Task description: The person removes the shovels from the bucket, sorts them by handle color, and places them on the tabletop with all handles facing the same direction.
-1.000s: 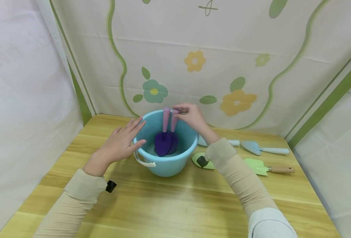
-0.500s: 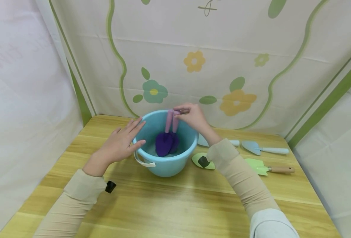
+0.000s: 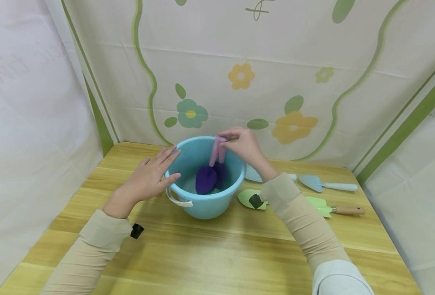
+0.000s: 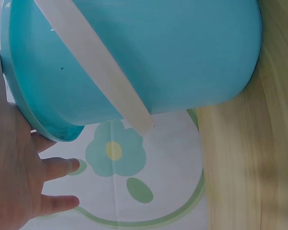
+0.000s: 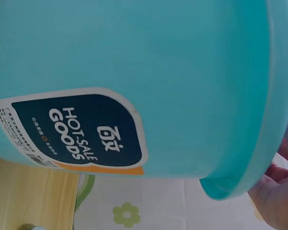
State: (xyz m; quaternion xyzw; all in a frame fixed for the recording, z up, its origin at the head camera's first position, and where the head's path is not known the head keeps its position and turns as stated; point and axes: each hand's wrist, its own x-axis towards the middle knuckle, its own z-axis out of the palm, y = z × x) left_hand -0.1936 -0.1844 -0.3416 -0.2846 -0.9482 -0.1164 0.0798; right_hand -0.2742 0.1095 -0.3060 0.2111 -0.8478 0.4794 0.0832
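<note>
A light blue bucket [image 3: 208, 209] stands on the wooden table, its white bail handle [image 3: 178, 200] hanging down on the near left. Two purple hand trowels with lilac grips lean inside: the left trowel [image 3: 205, 180] partly covers the right trowel [image 3: 222, 174]. At the back right rim my right hand [image 3: 243, 144] pinches the tops of the grips between thumb and fingers; how many of the grips it holds, I cannot tell. My left hand [image 3: 149, 178] lies with spread, straight fingers against the bucket's left rim. The left wrist view shows those fingers [image 4: 57, 167] just past the rim.
Right of the bucket lie a green trowel [image 3: 248, 199], another green trowel with a wooden grip [image 3: 350, 210], a blue trowel [image 3: 311, 182] and a pale blue trowel [image 3: 253, 175] partly behind the right arm. A flowered curtain [image 3: 202, 61] hangs behind the table [image 3: 187, 258].
Both lilac grips have tilted to the right, with the left trowel swinging closer to the right one. My right hand has shifted slightly right. My left hand and the bucket stay put.
</note>
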